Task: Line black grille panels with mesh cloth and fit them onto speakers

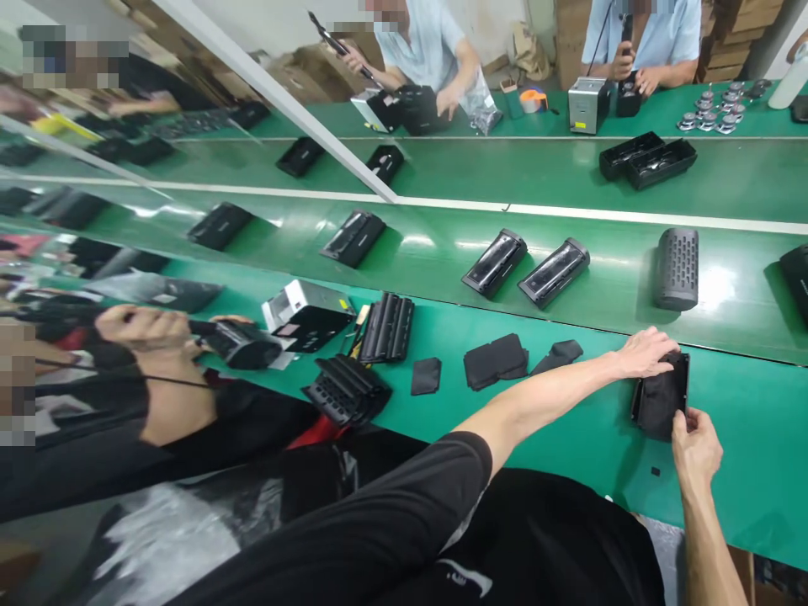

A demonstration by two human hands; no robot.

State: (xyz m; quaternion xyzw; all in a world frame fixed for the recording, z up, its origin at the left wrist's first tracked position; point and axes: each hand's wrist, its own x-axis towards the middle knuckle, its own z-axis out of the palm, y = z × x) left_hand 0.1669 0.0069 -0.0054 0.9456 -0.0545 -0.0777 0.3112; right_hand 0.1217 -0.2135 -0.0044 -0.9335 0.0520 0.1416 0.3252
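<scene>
Both hands are at a black speaker housing (680, 383) at the right of the green table, with a dark sheet (660, 404) lying in it. My left hand (647, 353) reaches over its far end, fingers bent at the edge and thumb over the sheet. At the near right corner, my right hand (698, 446) pinches the rim between thumb and fingers. A small black square (656, 472) rests on the table below. To the left are a stack of black sheets (496, 362), a single sheet (426, 376) and a crumpled black piece (559, 355).
Beyond the table edge runs a green conveyor (435, 252) carrying several black housings and an upright perforated speaker (678, 269). Black grilles (347, 389), ribbed parts (388, 328) and a metal box (309, 313) stand left. A neighbour's hands (145, 328) work nearby; co-workers sit opposite.
</scene>
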